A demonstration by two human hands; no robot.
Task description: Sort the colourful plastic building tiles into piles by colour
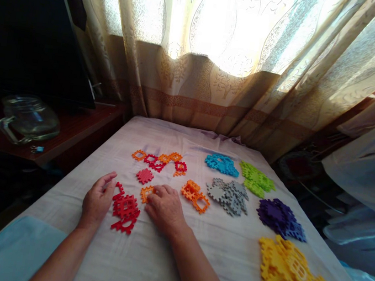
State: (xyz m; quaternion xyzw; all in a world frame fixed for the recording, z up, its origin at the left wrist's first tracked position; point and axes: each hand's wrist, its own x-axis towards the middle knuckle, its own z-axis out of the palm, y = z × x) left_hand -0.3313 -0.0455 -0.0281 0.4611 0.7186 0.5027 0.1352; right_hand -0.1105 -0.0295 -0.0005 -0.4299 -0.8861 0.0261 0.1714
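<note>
My left hand [99, 198] rests on its edge on the cloth-covered table [153, 265], fingers slightly curled and apart, holding nothing. Just right of it lies a pile of red pieces [125, 210]. My right hand [166, 207] is palm down, its fingertips on an orange frame piece [146, 193]. Behind the hands are a single red square [144, 176] and a loose group of orange and red pieces [164, 158]. A small orange pile [194, 194] lies right of my right hand.
Farther right are piles of blue [221, 164], green [256, 179], grey [230, 196], purple [276, 216] and yellow pieces [297, 275]. A glass jug [31, 117] stands on the dark side table [67, 131] at left, below a black screen. Curtains hang behind.
</note>
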